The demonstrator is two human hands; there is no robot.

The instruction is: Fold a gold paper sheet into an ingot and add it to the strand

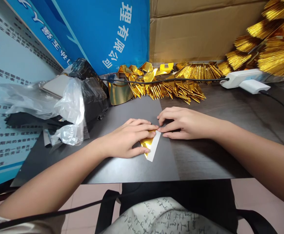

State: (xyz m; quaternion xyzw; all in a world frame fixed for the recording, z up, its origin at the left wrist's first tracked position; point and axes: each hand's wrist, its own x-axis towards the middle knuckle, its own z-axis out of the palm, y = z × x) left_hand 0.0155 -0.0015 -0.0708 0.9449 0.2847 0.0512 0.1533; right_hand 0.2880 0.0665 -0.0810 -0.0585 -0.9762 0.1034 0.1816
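A small piece of gold foil paper (148,143) with a white underside lies partly folded on a dark grey sheet (132,165) on the table. My left hand (129,138) lies over its left side, fingers pressed down on the fold. My right hand (183,123) rests flat just to the right, its fingertips pressing the top edge of the white strip. The fingertips of both hands almost meet above the paper.
A heap of folded gold foil pieces (161,83) lies at the back of the table, with gold fans (271,48) at the right. A white glue gun (244,81) and its black cord sit behind. Plastic bags (69,107) are at left. A cardboard box (200,29) stands behind.
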